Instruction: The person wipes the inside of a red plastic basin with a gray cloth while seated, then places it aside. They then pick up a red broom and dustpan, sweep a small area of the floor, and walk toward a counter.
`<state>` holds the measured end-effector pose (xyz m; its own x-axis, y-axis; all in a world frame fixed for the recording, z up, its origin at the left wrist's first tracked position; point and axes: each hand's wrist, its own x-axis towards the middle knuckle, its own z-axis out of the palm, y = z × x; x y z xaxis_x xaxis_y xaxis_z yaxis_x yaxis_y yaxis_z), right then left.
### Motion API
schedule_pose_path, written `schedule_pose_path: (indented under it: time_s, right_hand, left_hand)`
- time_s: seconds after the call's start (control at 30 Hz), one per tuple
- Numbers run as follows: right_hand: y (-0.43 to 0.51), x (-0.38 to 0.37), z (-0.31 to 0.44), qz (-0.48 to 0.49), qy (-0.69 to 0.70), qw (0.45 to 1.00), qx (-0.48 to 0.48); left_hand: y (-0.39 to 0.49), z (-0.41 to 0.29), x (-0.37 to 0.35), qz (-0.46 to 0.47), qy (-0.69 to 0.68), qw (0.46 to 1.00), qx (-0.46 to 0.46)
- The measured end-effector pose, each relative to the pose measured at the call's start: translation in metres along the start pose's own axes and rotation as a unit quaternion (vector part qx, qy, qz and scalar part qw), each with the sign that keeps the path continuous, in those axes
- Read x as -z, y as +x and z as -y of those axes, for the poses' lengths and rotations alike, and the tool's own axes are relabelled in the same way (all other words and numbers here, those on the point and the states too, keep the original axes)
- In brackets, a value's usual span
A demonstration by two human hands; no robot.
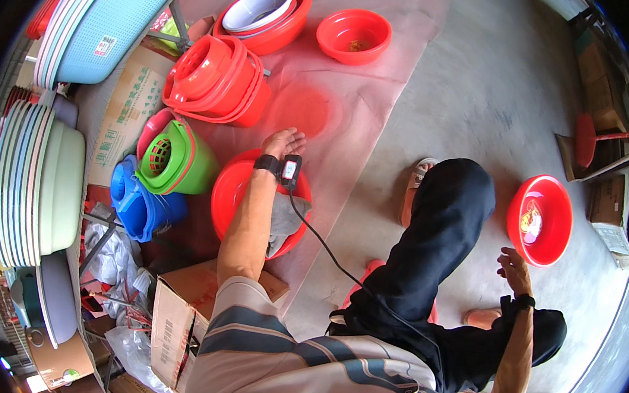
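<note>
My left hand (284, 142) reaches past the rim of a red plastic basin (230, 198), its fingers extended with nothing in them. A grey cloth (287, 221) lies in that basin, partly hidden by my forearm. A small device with a lit display (289, 168) is strapped at my left wrist, and a black cable runs from it across my lap. My right hand (514, 269) hangs beside my knee, empty, fingers loosely apart. Close to it on the concrete floor stands another red basin (560, 220) with a printed pattern inside its bottom.
Red mop buckets (221, 87), a green bucket (182, 157) and a blue bucket (146, 200) stand at left. Behind are stacked basins (298, 15) and a single red basin (354, 36) on a red sheet (362, 97). Cardboard boxes (171, 327) sit by my left elbow.
</note>
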<state>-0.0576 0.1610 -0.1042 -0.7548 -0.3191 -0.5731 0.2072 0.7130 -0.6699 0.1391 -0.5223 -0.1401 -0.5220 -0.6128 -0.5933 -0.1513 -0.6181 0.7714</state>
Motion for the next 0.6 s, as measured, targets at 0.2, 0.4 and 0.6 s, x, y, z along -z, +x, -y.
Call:
schedule_pose_path:
  time_s: [0.2,0.4,0.6]
  right_hand:
    - [-0.014,0.017,0.016,-0.013,0.173,0.984,-0.032]
    - [-0.019,0.020,0.032,-0.065,0.373,0.922,-0.077]
    - [-0.069,-0.014,0.095,0.095,0.325,0.938,-0.072]
  left_hand:
    - [0.028,-0.016,0.031,-0.031,-0.093,0.995,-0.018]
    - [0.055,-0.017,0.041,-0.054,-0.146,0.988,-0.016]
    - [0.062,-0.035,0.061,-0.079,-0.175,0.981,-0.031]
